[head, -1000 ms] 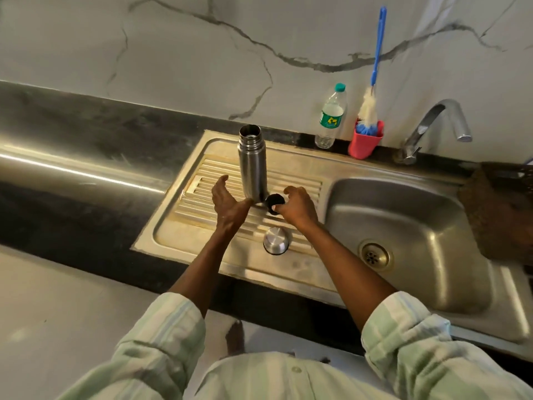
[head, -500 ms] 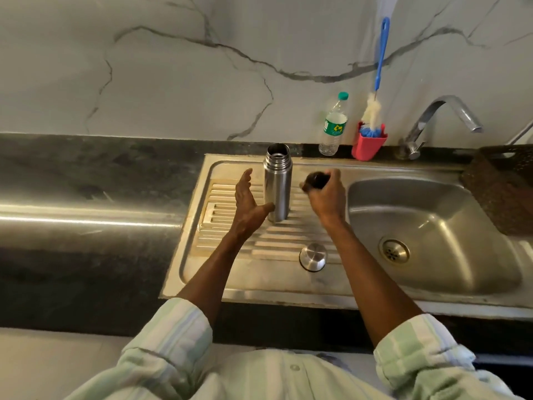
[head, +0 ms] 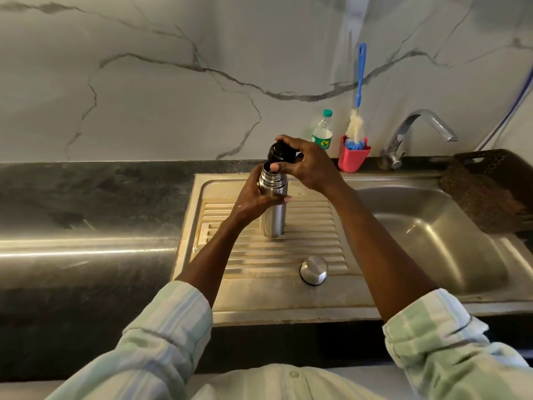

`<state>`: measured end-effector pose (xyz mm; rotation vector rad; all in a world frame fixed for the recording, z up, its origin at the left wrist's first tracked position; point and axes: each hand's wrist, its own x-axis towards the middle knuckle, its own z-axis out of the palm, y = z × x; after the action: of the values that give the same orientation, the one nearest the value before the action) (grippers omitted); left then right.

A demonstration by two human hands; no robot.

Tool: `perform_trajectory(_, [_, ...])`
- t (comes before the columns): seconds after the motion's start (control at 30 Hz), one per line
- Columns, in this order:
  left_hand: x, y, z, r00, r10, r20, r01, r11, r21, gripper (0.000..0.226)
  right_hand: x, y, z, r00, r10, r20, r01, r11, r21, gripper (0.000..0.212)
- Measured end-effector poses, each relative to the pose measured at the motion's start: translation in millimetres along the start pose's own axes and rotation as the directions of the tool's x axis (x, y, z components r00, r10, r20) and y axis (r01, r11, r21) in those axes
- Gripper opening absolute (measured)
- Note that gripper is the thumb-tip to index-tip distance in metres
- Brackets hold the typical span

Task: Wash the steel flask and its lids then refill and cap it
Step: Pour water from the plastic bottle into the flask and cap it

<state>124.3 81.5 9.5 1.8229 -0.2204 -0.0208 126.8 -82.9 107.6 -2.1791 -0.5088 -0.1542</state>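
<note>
The steel flask [head: 273,217] stands upright on the ribbed drainboard [head: 311,241] of the sink. My left hand [head: 256,194] grips its upper body just below the neck. Held by my right hand [head: 310,164], the black inner lid [head: 280,151] sits tilted right over the flask's open mouth. The round steel outer cap [head: 313,269] lies on the drainboard nearer to me, to the right of the flask.
The sink basin [head: 427,235] is on the right under a steel tap [head: 415,134]. A green-capped water bottle [head: 323,131] and a red holder [head: 353,157] with a blue-handled bottle brush [head: 359,90] stand against the marble wall. A dark woven basket [head: 490,186] sits at the far right.
My right hand lifted the black lid from the drainboard up to the flask's mouth. My left hand went from resting beside the flask to gripping it.
</note>
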Motion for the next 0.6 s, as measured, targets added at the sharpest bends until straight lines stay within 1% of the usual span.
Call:
perform_trajectory(0.07, [3, -1, -2, 1.000, -0.006, 0.022, 0.006, 1.000, 0.021, 0.090, 6, -3, -4, 0.998, -0.007, 0.065, 0.009, 1.000, -0.024, 0.067])
perform_trajectory(0.2, [3, -2, 0, 1.000, -0.008, -0.004, 0.008, 0.999, 0.034, 0.076, 12, -7, -4, 0.981, 0.007, 0.196, 0.004, 0.998, -0.057, 0.068])
perform_trajectory(0.27, [3, -2, 0, 1.000, -0.012, -0.013, 0.013, 0.999, 0.039, 0.073, 12, -6, -5, 0.975, 0.031, 0.218, -0.016, 0.997, -0.071, 0.068])
perform_trajectory(0.37, [5, -4, 0, 0.999, -0.031, -0.013, 0.032, 0.999, 0.039, 0.071, 9, -2, -1, 0.955, 0.079, 0.287, -0.052, 0.993, -0.102, 0.064])
perform_trajectory(0.43, [6, -5, 0, 0.999, -0.030, -0.016, 0.031, 0.999, 0.038, 0.071, 5, 0, 5, 0.954, 0.095, 0.283, -0.067, 0.992, -0.108, 0.062])
perform_trajectory(0.5, [6, -5, 0, 0.999, -0.033, -0.020, 0.034, 0.999, 0.040, 0.071, 5, -1, 6, 0.956, 0.101, 0.276, -0.071, 0.991, -0.116, 0.065])
perform_trajectory(0.6, [6, -5, 0, 1.000, -0.029, -0.010, 0.029, 0.999, 0.040, 0.071, 10, -3, -1, 0.913, 0.138, 0.383, -0.085, 0.985, -0.153, 0.068])
